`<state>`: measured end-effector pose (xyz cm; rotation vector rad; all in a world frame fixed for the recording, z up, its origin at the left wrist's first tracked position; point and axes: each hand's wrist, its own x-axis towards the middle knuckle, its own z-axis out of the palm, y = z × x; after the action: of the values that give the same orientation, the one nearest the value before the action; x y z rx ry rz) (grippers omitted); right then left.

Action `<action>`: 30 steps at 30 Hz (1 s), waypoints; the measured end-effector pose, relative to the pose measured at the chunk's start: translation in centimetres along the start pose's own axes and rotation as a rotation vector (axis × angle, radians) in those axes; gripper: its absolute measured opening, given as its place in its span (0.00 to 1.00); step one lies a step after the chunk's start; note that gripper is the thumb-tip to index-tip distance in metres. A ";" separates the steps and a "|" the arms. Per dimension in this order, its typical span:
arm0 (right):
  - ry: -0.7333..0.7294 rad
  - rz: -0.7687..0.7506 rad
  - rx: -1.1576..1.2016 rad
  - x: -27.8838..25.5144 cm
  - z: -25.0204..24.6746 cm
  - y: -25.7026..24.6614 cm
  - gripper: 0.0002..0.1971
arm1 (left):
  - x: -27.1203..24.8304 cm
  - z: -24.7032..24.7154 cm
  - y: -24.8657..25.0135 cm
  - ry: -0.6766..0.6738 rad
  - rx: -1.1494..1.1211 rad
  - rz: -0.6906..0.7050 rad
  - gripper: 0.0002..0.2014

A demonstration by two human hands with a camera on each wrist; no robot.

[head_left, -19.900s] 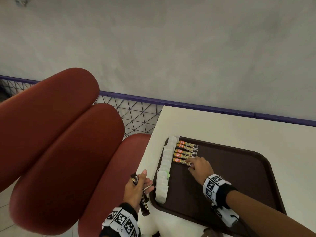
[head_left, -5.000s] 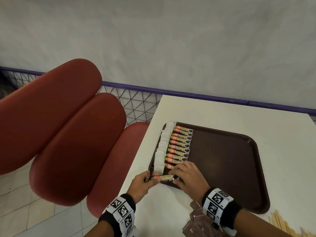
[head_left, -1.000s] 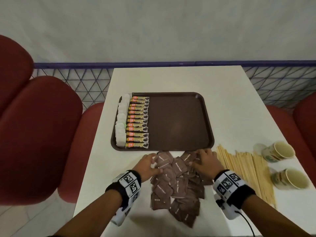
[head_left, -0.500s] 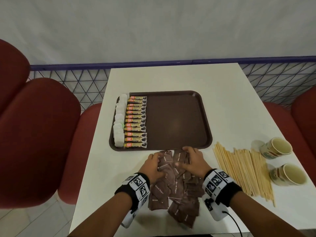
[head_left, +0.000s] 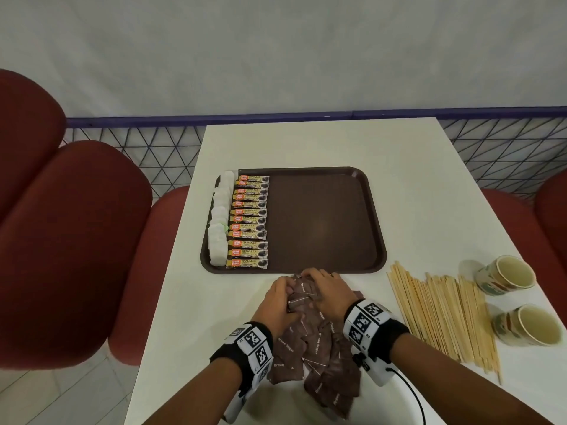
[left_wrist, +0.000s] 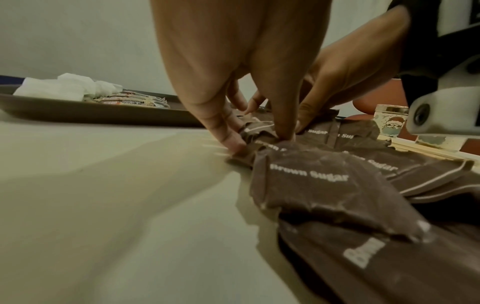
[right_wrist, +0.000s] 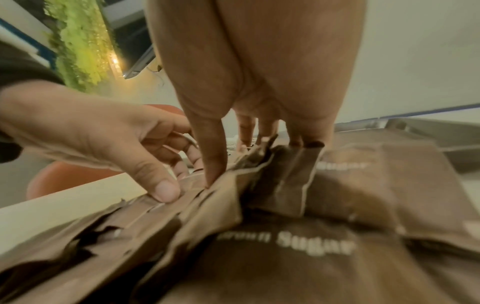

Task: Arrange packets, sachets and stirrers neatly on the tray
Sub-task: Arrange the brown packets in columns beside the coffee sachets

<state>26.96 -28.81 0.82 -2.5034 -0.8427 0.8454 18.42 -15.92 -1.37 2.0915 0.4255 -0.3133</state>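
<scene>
Both hands are bunched on the far end of the sugar packet pile: left hand has fingers curled down w/ thumb and fingertips pinching brown packets together, right hand likewise curled, thumb and fingers squeezing packets from the other side, so each is clamped on packets, not spread flat. Largest to smallest: white table fills the middle of the head view, w/ red padded seats to the left and more red seating at the right edge, and a dark wire-mesh rail behind, under a pale wall. Brown tray sits in the table's centre, long side facing the person; most of its floor is bare. Sugar packets lie off the tray, in a loose overlapping heap on the table just in front of its near rim, running back btwn the two wrists; "Brown Sugar" print reads on several in the wrist views. Wooden stirrers lie in a fanned heap on the table to the right of the packets, near the tray's right corner but apart from it. Two paper cups lie on their sides just right of the stirrers, mouths toward the camera. On the tray, a column of coffee sticks runs front to back along the left part, edges touching; a row of white sachets sits against the left rim beside them.
</scene>
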 end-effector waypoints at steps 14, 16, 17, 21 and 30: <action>-0.159 -0.046 0.185 1.0 -0.1 -1.0 0.35 | -0.3 -0.5 -0.7 0.128 -0.259 -0.010 0.26; -0.187 -0.047 0.153 1.1 0.0 -1.0 0.38 | -0.1 -1.0 -0.4 0.170 -0.306 -0.036 0.23; -0.184 -0.042 0.137 1.0 0.1 -1.2 0.38 | 0.0 -1.2 -0.4 0.192 -0.316 -0.041 0.22; -0.081 -0.044 0.171 1.0 1.1 -1.6 0.28 | 0.1 -1.6 -0.3 0.197 -0.307 -0.041 0.19; -0.131 -0.060 0.523 1.7 -0.9 0.0 0.26 | -0.8 -3.7 -2.1 0.241 -0.338 -0.081 0.05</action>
<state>28.65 -27.92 0.80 -1.9761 -0.6304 1.0591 17.02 -11.88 -0.70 1.7871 0.6596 -0.0295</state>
